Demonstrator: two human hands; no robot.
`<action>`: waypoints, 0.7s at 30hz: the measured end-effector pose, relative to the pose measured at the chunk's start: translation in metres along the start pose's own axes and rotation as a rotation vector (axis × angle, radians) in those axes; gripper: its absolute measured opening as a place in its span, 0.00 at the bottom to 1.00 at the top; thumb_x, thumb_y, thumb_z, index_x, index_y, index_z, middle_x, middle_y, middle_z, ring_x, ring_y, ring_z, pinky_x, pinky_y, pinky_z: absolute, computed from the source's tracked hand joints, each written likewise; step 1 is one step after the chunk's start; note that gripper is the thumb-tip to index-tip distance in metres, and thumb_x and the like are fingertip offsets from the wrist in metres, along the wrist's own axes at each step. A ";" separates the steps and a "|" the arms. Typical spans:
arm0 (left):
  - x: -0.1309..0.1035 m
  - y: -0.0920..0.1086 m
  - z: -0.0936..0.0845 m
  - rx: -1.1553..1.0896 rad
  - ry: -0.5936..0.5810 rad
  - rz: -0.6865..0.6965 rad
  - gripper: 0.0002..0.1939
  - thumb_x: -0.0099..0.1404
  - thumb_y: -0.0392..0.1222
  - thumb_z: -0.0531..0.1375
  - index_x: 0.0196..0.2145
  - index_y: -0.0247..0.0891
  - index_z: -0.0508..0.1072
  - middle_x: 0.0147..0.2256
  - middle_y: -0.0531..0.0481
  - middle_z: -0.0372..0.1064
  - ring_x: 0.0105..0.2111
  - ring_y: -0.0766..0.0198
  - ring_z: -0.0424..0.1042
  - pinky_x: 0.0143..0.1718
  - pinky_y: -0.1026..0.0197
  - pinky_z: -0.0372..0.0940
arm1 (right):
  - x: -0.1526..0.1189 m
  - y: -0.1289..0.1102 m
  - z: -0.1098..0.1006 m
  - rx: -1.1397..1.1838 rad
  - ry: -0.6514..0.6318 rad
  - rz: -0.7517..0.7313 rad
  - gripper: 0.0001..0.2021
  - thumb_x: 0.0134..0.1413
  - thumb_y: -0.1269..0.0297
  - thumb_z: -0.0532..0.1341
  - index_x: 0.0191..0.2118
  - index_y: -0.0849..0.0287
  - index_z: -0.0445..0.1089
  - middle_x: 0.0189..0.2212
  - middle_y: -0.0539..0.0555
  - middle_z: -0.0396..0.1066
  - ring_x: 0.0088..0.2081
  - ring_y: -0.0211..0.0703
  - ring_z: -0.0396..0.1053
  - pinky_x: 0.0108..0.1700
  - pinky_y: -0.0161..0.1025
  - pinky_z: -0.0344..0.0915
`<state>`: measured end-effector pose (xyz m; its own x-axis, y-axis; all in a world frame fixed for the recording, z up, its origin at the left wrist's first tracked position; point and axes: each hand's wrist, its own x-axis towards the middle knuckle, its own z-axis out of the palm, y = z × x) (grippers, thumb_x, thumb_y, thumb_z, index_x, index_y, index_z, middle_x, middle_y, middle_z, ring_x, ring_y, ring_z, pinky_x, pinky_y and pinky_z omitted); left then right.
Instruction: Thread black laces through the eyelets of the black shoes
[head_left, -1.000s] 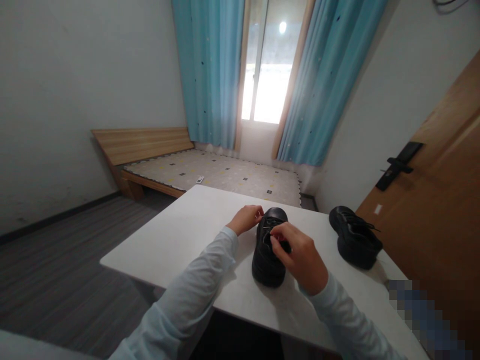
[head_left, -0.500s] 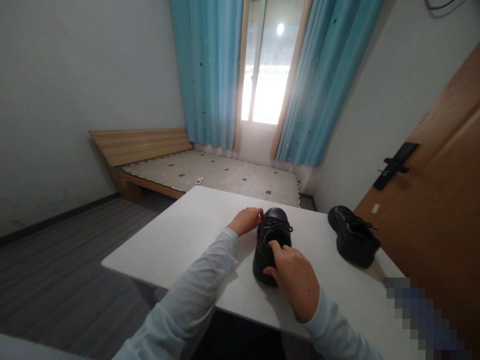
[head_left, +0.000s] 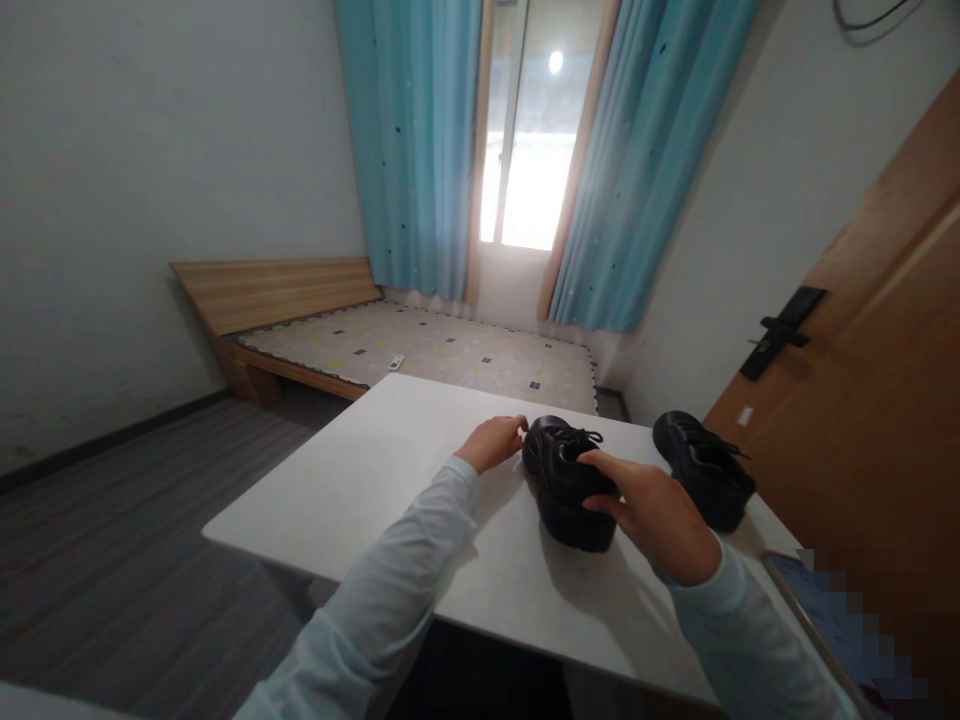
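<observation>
A black lace-up shoe (head_left: 562, 490) is near the middle of the white table (head_left: 352, 470), its toe pointing away from me and to the left. My right hand (head_left: 652, 510) is closed on its heel end, thumb outside and fingers at the collar opening. Beside the toe, on its left, is my left hand (head_left: 495, 440) with fingers loosely bent and slightly apart. Whether those fingertips touch the shoe I cannot tell. Another black lace-up shoe (head_left: 705, 470) stands farther right on the table, partly behind the first one's right side.
A flat dark device (head_left: 817, 600), partly blurred out, lies at the table's right edge. Past the far edge is a bed (head_left: 442, 350) with a small white remote (head_left: 396, 362) on it. A wooden door (head_left: 862, 380) is on the right.
My right hand has swung the shoe's heel to the right, so its left side now faces me more. My left hand stays nearly in place. The view has shifted slightly.
</observation>
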<state>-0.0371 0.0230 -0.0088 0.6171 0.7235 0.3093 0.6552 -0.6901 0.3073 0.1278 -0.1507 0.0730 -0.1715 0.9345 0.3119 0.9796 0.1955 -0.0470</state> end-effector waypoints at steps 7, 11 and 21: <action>0.000 -0.001 0.002 0.043 -0.029 -0.025 0.16 0.58 0.33 0.50 0.43 0.39 0.69 0.38 0.46 0.72 0.37 0.60 0.71 0.40 0.61 0.64 | 0.004 0.036 0.005 -0.194 0.181 -0.053 0.13 0.48 0.69 0.63 0.42 0.55 0.70 0.28 0.54 0.76 0.31 0.48 0.72 0.36 0.42 0.62; 0.000 0.001 -0.001 0.062 -0.057 -0.054 0.16 0.58 0.33 0.50 0.43 0.40 0.69 0.39 0.47 0.72 0.38 0.62 0.71 0.41 0.62 0.65 | 0.009 0.070 0.013 -0.314 0.247 -0.080 0.10 0.52 0.67 0.60 0.42 0.56 0.69 0.30 0.54 0.76 0.33 0.48 0.73 0.39 0.43 0.59; 0.000 -0.001 0.002 0.086 -0.063 -0.040 0.15 0.59 0.33 0.51 0.42 0.40 0.70 0.39 0.47 0.72 0.39 0.62 0.71 0.42 0.62 0.65 | 0.013 0.142 0.049 -0.473 0.259 0.011 0.10 0.57 0.62 0.56 0.42 0.57 0.70 0.30 0.56 0.76 0.33 0.45 0.72 0.39 0.42 0.53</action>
<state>-0.0365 0.0238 -0.0107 0.6140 0.7520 0.2398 0.7132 -0.6587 0.2396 0.2592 -0.0962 0.0243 -0.1881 0.8199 0.5407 0.9319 -0.0249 0.3619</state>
